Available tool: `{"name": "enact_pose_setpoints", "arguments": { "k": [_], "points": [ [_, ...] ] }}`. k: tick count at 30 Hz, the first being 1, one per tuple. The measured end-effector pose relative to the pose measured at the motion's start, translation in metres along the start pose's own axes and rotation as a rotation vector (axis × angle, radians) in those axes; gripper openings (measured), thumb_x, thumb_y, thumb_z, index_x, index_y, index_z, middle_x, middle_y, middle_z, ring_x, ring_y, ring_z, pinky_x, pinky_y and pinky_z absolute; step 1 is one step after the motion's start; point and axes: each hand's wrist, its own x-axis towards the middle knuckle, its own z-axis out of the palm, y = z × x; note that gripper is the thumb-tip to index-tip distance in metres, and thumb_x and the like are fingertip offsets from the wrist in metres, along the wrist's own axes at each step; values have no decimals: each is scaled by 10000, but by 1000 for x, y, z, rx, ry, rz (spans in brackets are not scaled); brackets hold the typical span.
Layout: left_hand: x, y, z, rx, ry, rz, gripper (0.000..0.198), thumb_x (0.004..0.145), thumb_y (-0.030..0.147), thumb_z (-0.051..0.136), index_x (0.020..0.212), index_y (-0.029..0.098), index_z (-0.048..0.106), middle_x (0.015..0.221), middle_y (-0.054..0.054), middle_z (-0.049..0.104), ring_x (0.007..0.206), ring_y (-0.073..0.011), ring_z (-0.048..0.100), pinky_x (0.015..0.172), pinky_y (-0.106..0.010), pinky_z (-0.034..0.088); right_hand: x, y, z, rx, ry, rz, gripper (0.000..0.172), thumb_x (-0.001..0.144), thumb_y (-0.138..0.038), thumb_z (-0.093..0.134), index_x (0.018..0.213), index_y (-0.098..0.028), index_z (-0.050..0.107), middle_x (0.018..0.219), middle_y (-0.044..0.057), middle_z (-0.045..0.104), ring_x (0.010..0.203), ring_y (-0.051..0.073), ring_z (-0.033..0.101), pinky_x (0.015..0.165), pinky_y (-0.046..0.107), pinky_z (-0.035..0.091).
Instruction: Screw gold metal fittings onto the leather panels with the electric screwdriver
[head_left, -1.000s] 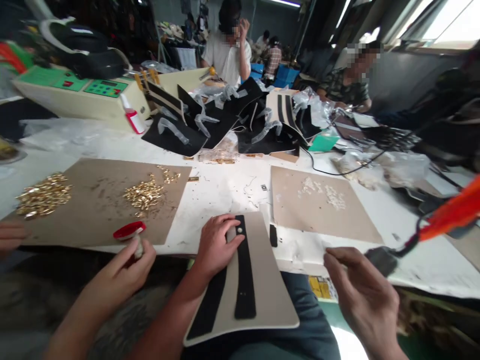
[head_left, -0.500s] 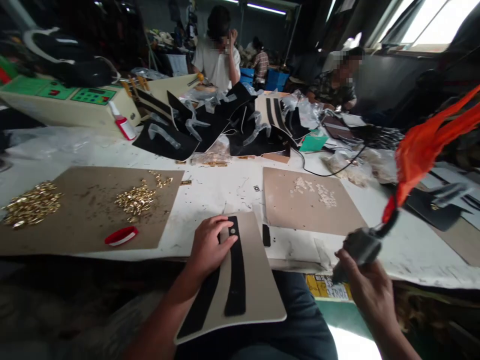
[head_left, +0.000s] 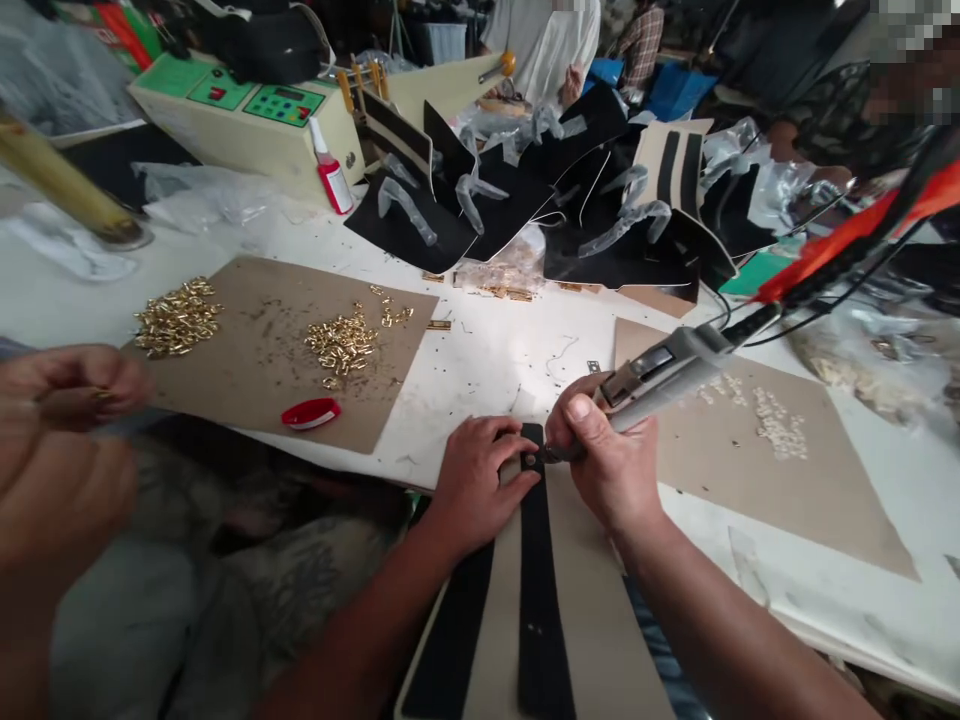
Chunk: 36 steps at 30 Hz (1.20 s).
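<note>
A beige panel (head_left: 585,570) with two black strips lies over my lap, its far end at the table's edge. My left hand (head_left: 480,480) rests on it, fingertips apart on either side of a small round metal fastener (head_left: 531,460) near the top of one black strip (head_left: 536,580). My right hand (head_left: 611,460) is wrapped round a grey electric screwdriver (head_left: 660,370), with a cord and orange ribbon at its back end. The tool slants down to the left, its tip beside the fastener; whether they touch I cannot tell.
Gold metal fittings (head_left: 341,340) lie heaped on a brown board (head_left: 262,290) beside a red ring (head_left: 311,412). Small pale pieces (head_left: 776,420) lie on the right board (head_left: 825,500). Black panels (head_left: 412,225) are piled behind. Another person's hands (head_left: 67,430) are at left.
My right hand has brought the electric screwdriver from the right over to the panel's far end. The view has turned, and another person's hands have come in at the left.
</note>
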Motion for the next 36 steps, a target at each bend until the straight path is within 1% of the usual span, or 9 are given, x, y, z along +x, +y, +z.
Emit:
{"name": "enact_pose_setpoints", "arguments": {
  "k": [3, 8, 12, 19, 21, 25, 28, 31, 36],
  "points": [
    [0, 0, -1, -7, -9, -11, 241, 798, 215, 868, 1015, 285, 789, 1287, -52, 725, 1249, -306, 636, 1129, -529, 445, 0, 5, 2, -12, 28, -45, 417, 876, -509, 826, 726, -242, 543, 629, -39, 534, 539, 134, 512, 509, 305, 449],
    [0, -1, -1, 7, -27, -14, 239, 819, 255, 856, 1046, 284, 789, 1312, -62, 722, 1268, -317, 628, 1146, -539, 438, 2, 5, 8, -81, 8, -73, 410, 869, -541, 819, 776, -249, 546, 657, -28, 552, 572, 145, 531, 529, 318, 472],
    [0, -1, -1, 9, -38, -19, 219, 836, 271, 847, 1047, 272, 792, 1310, -65, 725, 1269, -315, 629, 1155, -543, 435, 0, 6, 9, -46, -29, -96, 368, 884, -462, 823, 803, -245, 537, 659, -35, 567, 562, 136, 532, 520, 308, 455],
    [-1, -4, 1, 0, -54, -13, 179, 890, 304, 781, 1063, 262, 771, 1334, -68, 709, 1283, -315, 614, 1185, -564, 393, 0, 5, 9, -49, -181, -131, 203, 884, -221, 757, 796, -237, 575, 700, -24, 611, 645, 155, 602, 602, 325, 496],
    [-1, -4, 1, -5, -51, -18, 169, 894, 305, 768, 1056, 256, 762, 1326, -73, 709, 1272, -316, 616, 1171, -561, 406, 2, 5, 10, -31, -237, -115, 189, 875, -209, 734, 797, -241, 565, 681, -33, 597, 631, 149, 588, 599, 323, 493],
    [-1, -3, 1, -10, -66, -54, 159, 903, 327, 753, 1053, 275, 748, 1339, -63, 708, 1290, -323, 606, 1217, -573, 359, 7, 6, 12, -40, -321, -75, 194, 875, -232, 722, 786, -245, 551, 667, -36, 592, 596, 142, 560, 565, 312, 471],
    [0, -2, 1, -6, -66, -69, 205, 908, 348, 740, 1095, 265, 734, 1310, -71, 713, 1265, -328, 614, 1172, -555, 406, 10, 8, 13, -58, -356, -101, 191, 863, -226, 741, 783, -240, 568, 690, -25, 611, 623, 150, 577, 599, 326, 491],
    [0, -2, 0, 12, -63, -62, 221, 904, 335, 736, 1110, 257, 731, 1298, -73, 719, 1254, -327, 618, 1147, -546, 421, 9, 11, 12, -66, -344, -102, 205, 862, -256, 766, 780, -236, 579, 687, -24, 607, 617, 151, 572, 585, 320, 482],
    [0, -1, -1, 26, -50, -21, 184, 895, 331, 765, 1065, 260, 757, 1291, -62, 735, 1240, -326, 631, 1109, -531, 460, 3, 11, 8, -107, -231, -60, 325, 862, -400, 822, 758, -227, 567, 666, -20, 604, 598, 146, 551, 560, 303, 470]
  ]
}}
